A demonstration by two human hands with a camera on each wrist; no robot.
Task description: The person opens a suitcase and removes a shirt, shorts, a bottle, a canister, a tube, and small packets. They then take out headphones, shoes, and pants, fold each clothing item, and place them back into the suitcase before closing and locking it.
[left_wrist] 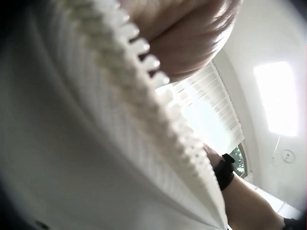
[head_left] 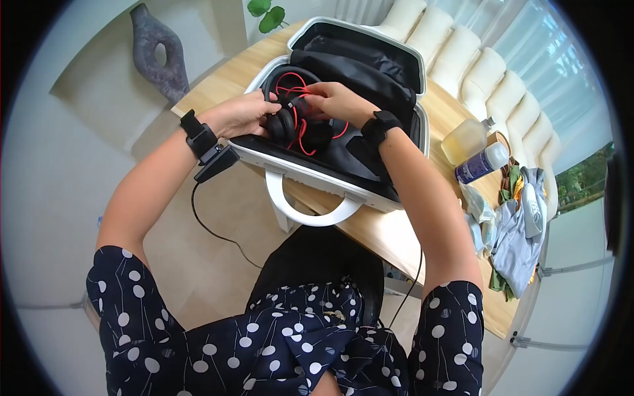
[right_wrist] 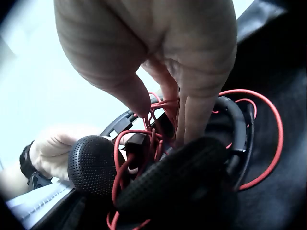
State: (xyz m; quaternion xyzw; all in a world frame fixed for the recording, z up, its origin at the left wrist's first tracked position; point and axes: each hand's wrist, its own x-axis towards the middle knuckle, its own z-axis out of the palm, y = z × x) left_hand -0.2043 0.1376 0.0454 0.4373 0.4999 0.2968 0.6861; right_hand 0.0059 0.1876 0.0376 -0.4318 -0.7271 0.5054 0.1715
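Plainly, we find the left hand (head_left: 243,113) curled round black headphones (head_left: 282,127) inside the suitcase (head_left: 257,157), the right hand (head_left: 340,104) pinching red cable (right_wrist: 280,139).

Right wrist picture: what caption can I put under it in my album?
The right grip pinches a looping red cable while the left grip holds the black headphones.

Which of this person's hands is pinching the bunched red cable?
The right hand: its thumb and fingers pinch the red cable, whereas the left hand holds the black headphones.
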